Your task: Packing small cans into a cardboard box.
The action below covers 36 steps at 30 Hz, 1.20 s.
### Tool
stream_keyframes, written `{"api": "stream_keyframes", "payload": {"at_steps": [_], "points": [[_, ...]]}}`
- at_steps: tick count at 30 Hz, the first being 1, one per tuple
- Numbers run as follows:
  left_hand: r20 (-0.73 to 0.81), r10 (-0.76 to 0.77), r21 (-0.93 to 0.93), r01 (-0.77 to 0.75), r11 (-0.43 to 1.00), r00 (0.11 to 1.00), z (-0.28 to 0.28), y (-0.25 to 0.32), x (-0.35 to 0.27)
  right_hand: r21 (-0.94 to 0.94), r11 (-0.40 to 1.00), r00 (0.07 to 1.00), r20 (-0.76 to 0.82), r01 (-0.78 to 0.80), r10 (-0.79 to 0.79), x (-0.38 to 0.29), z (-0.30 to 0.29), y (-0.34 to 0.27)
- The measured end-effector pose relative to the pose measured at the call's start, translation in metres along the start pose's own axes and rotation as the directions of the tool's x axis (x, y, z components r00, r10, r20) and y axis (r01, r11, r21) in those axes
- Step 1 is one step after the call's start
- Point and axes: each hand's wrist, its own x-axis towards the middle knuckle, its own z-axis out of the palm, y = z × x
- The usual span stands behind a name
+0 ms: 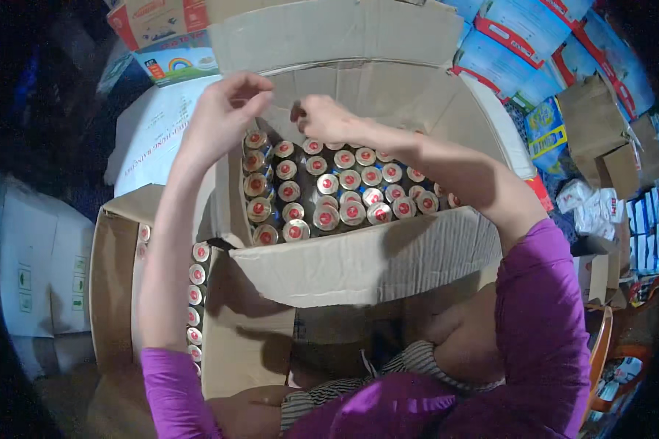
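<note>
A large open cardboard carton (362, 263) stands before me, holding many small upright containers with pale metallic lids (350, 179), each lid bearing a red mark. Above the carton's far left corner is my left hand (225, 110), thumb and fingers curved with a gap between them and nothing visible in it. My right hand (327, 118) is just to its right, over the back rows of lids, its fingers curled; a dark patch at the fingertips may be shadow or a small item. Some back lids are hidden by my right forearm.
At the left, a second open carton (111, 285) holds similar lidded containers (196, 294), partly behind my left forearm. A white printed box (154, 131) lies beyond it. Blue and red packages (510, 49) are stacked at the upper right, near a torn brown carton (598, 129) and an orange chair (601, 362).
</note>
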Motion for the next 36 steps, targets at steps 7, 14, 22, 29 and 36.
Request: {"api": "stream_keyframes", "payload": {"at_steps": [7,14,22,29,36], "points": [[-0.327,-0.004,0.158,0.058,0.986,0.945,0.042,-0.062,0.025,-0.271,0.951,0.967,0.240,0.147,-0.081,0.028,0.047,0.006],[-0.401,-0.017,0.235,0.121,0.964,0.916,0.045,-0.054,0.019,-0.262,0.940,0.951,0.275,0.218,-0.144,0.053,0.078,0.008],[-0.431,-0.043,0.195,0.140,0.971,0.901,0.036,-0.053,0.015,-0.118,0.992,0.974,0.227,0.048,-0.020,0.073,0.108,0.007],[-0.456,-0.033,0.249,0.163,0.955,0.890,0.033,-0.062,0.013,0.017,0.998,0.992,0.113,-0.056,0.054,0.070,0.113,0.011],[-0.235,0.038,0.258,0.024,0.966,0.971,0.048,-0.063,0.025,0.240,0.930,0.958,0.001,-0.278,0.286,0.064,0.058,0.049]]}}
